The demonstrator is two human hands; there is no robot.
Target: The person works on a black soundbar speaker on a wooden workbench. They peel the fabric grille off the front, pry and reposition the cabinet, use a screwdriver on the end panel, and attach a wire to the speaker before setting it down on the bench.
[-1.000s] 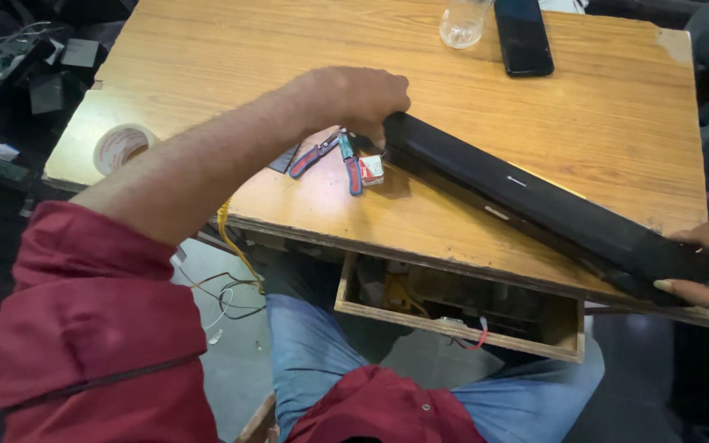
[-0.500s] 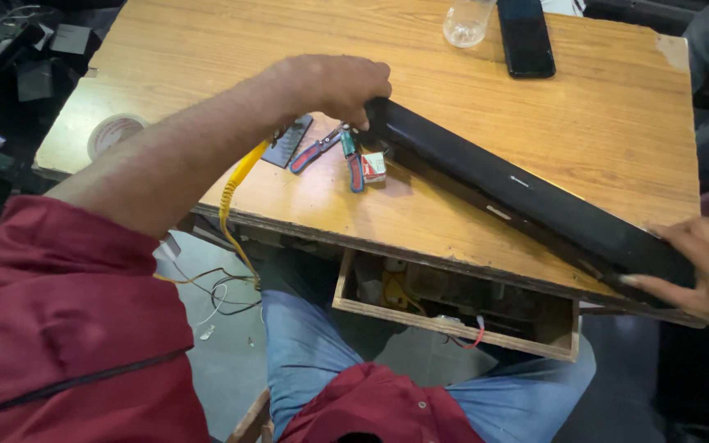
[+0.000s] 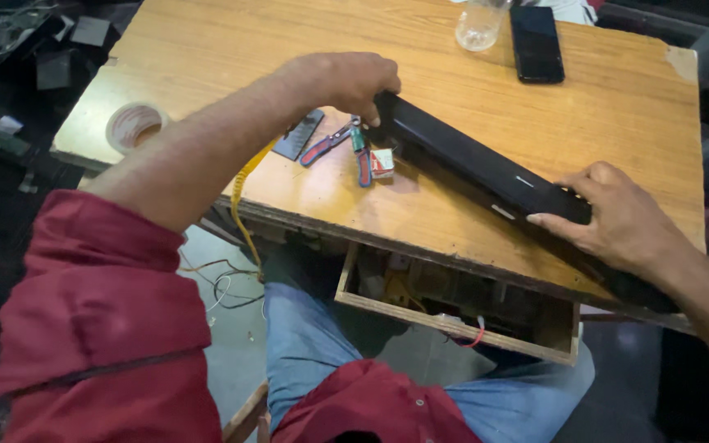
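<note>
Left hand [image 3: 346, 80] clamps the far end of the long black bar [image 3: 478, 160], which lies slantwise across the wooden desk [image 3: 231, 49]. Right hand [image 3: 617, 217], at four o'clock, presses flat on it. Pliers [image 3: 330, 141] just beside.

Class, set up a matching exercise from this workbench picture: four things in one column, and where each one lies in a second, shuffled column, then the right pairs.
Things
1. drinking glass
2. roll of tape
3. long black bar
4. open drawer

Places
A. under the table's near edge
B. at the table's left edge
C. gripped at its far end by the left hand, with the right hand on its near part
D. at the far edge, beside the black phone

Pairs: 1-D, 2-B, 3-C, 4-A
</note>
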